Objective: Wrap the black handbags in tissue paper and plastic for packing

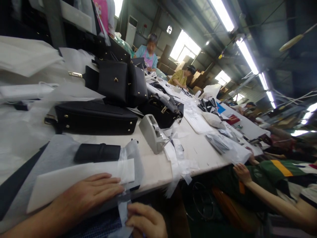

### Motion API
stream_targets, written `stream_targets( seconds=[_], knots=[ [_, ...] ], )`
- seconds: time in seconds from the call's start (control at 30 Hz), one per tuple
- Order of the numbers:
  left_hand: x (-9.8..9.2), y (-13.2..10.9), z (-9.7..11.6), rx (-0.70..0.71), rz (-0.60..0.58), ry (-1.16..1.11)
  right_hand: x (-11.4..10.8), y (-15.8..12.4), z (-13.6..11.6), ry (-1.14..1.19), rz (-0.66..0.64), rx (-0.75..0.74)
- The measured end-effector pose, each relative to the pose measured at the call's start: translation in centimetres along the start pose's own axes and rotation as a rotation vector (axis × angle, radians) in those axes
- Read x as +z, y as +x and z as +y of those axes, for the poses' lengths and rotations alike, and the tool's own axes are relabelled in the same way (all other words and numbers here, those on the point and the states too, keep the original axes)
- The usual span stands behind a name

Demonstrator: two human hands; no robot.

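Note:
My left hand (91, 191) lies flat, fingers stretched out, on a folded white foam sheet (61, 180) near the table's front edge. Below it my right hand (148, 220) pinches a strip of clear tape (123, 206) hanging at that edge. Under the foam is a sheet of grey tissue paper (60, 148), and just behind the foam lies a black leather piece with a band round it (97, 152). More clear film crosses the foam's right end. A grey tape dispenser (151, 134) stands to the right, with tape strips (177, 155) stuck to the table beside it.
Black handbags (112, 82) are piled behind, with another black bag (96, 117) lying in front of them. White wrapping sheets (24, 56) cover the left. A co-worker's hand (242, 173) touches a plastic bag (237, 153) at the right. Other people work farther down the table.

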State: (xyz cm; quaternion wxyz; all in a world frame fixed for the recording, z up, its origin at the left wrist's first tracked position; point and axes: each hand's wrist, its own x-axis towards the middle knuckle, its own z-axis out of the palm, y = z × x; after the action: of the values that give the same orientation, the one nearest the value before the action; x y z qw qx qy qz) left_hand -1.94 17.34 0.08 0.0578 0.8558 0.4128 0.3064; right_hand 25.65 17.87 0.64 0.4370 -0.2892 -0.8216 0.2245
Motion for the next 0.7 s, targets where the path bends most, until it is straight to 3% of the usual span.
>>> stream_targets(
  seconds=[0.1, 0.2, 0.27, 0.37, 0.47, 0.57, 0.7],
  knots=[
    [-0.2, 0.3, -0.4, 0.052, -0.021, 0.013, 0.1, 2.4, -0.6, -0.175, -0.019, -0.085],
    [-0.2, 0.4, -0.5, 0.026, 0.012, 0.051, -0.7, 4.4, -0.7, -0.397, -0.137, -0.289],
    [-0.3, 0.6, -0.3, -0.001, 0.029, 0.066, -1.5, 5.0, -0.6, -0.382, -0.29, -0.397],
    [-0.6, 0.8, 0.1, 0.009, 0.051, 0.062, -2.6, 5.2, -0.6, -0.171, -0.461, -0.448],
    [-0.8, 1.0, 0.3, 0.007, 0.06, 0.091, -3.1, 5.4, -0.5, -0.09, -0.354, -0.411],
    [-0.6, 0.9, 0.1, 0.003, 0.019, 0.096, -2.6, 6.5, -0.1, -0.308, -0.229, -0.435],
    [-0.4, 0.7, 0.1, -0.008, 0.031, 0.085, -1.4, 8.0, 0.7, -0.423, -0.195, -0.546]
  ],
)
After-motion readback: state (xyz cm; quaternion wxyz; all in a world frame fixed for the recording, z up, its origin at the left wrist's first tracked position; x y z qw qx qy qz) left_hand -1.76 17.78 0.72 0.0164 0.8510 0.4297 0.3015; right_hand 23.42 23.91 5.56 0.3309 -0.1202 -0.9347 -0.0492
